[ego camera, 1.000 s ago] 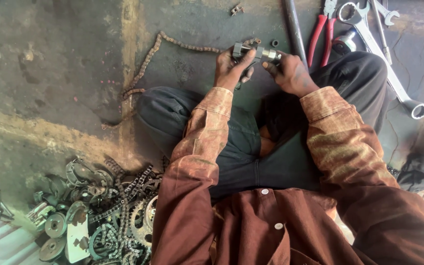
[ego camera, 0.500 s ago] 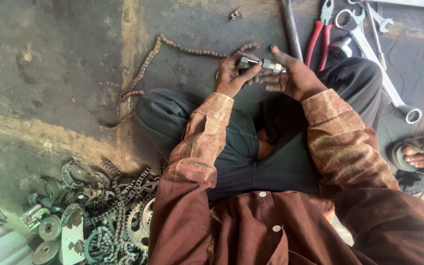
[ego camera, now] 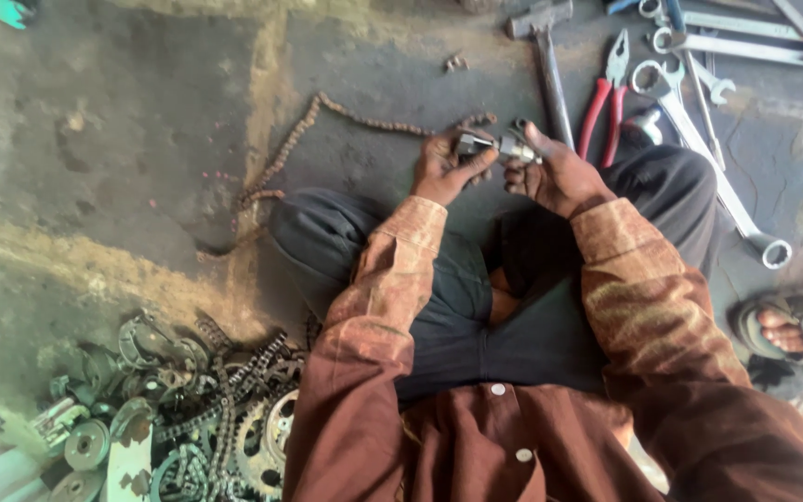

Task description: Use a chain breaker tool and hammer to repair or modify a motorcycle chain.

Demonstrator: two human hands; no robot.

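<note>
- Both hands up front over the crossed legs: left hand point(ego camera: 440, 167) and right hand point(ego camera: 555, 172) each closed on 1 small metal part point(ego camera: 496, 146), gripped between them, fingers curled tight.
- Progress, as a guess: the part is mid-handling, not set down; the chain point(ego camera: 327, 121) lies loose on the floor point(ego camera: 123, 139) just beyond the hands, untouched.
- Counts: 1 rusty chain, 1 hammer point(ego camera: 543, 56), 1 red-handled pliers point(ego camera: 606, 102), about 4 wrenches point(ego camera: 717, 167) at upper right, exact number hard to tell.
- 1 pile of sprockets and scrap chains point(ego camera: 178, 409) at lower left, too tangled to count.
- 1 sandalled foot point(ego camera: 792, 325) of another person at right edge.
</note>
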